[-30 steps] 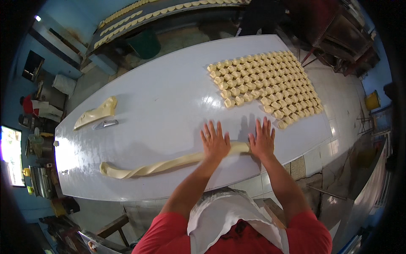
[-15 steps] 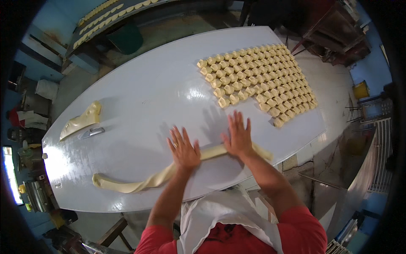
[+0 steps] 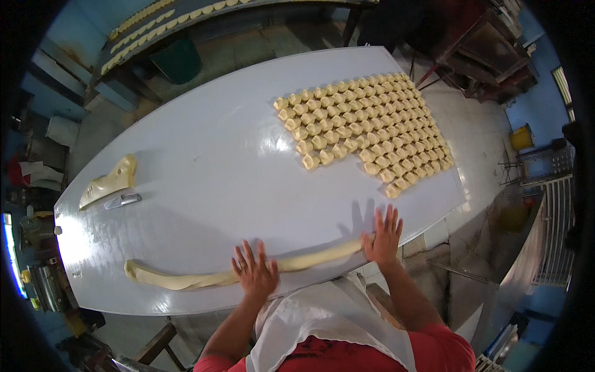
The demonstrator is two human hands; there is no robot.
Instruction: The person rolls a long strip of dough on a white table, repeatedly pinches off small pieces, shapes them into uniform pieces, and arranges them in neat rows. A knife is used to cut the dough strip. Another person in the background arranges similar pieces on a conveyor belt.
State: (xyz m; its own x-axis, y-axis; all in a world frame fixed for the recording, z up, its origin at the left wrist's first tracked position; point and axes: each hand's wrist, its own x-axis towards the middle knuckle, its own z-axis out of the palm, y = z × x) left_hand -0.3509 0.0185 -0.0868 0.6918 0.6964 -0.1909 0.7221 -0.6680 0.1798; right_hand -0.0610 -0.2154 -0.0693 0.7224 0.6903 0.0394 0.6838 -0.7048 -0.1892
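A long rope of pale yellow dough lies along the near edge of the table, its left part thicker and slightly twisted. My left hand rests flat on the rope's middle, fingers spread. At the rope's right end my right hand presses down with fingers stretched out, hiding that tip. Farther left lies a larger torn slab of dough. Beside it is a dough scraper with a metal blade. Rows of small cut dough pieces cover the far right of the table.
The smooth grey-white table narrows toward the left in this view. Behind it stands another table with rows of dough pieces, and a dark green bin below. A yellow bucket and metal racks are at the right.
Both hands have moved nearer to me, and the right hand has slid right to the rope's end. The rope has rolled toward the near edge and looks straighter. The view has shifted slightly.
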